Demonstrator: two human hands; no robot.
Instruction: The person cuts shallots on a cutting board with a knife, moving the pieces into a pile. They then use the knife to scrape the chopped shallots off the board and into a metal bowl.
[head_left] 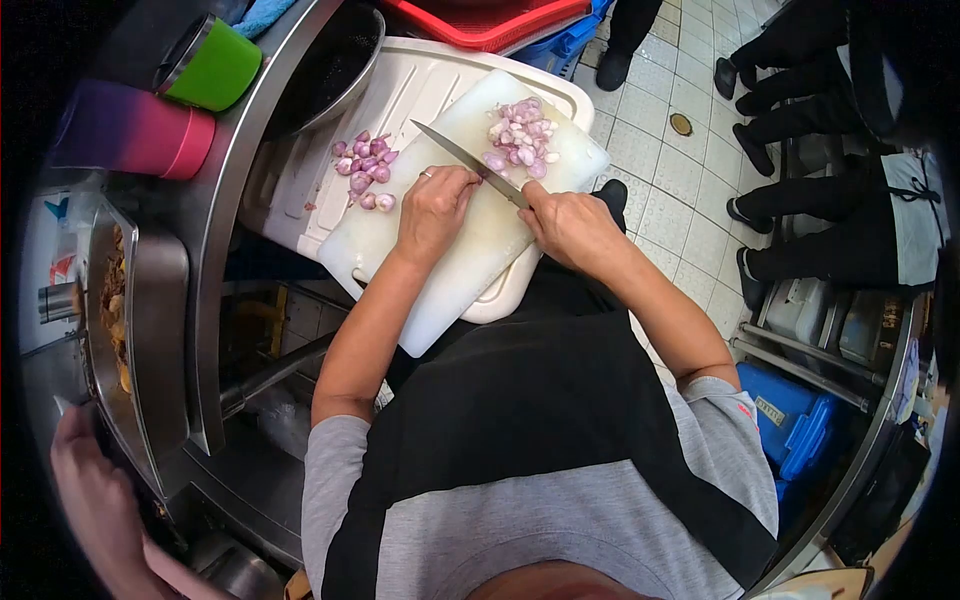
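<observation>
On a white cutting board (pixel 450 270) my right hand (pixel 572 228) is wrapped round the handle of a kitchen knife (pixel 462 155), whose blade points up and to the left. My left hand (pixel 436 208), a ring on one finger, is closed beside the blade. Its fingertips pinch a shallot, mostly hidden, with only a bit of purple showing. Left of the blade lies a pile of whole shallots (pixel 365 165), partly on the board's edge. Beyond the knife, cut shallots (pixel 522 135) form a heap on the board.
A cream plastic lid (pixel 420 65) supports the board. At left stand a metal bowl (pixel 365 70), a steel counter edge (pixel 215 200), a green cup (pixel 215 65) and a food pan (pixel 160 300). Another person's hand (pixel 95 480) is at lower left. Several people's legs (pixel 820 250) show at right.
</observation>
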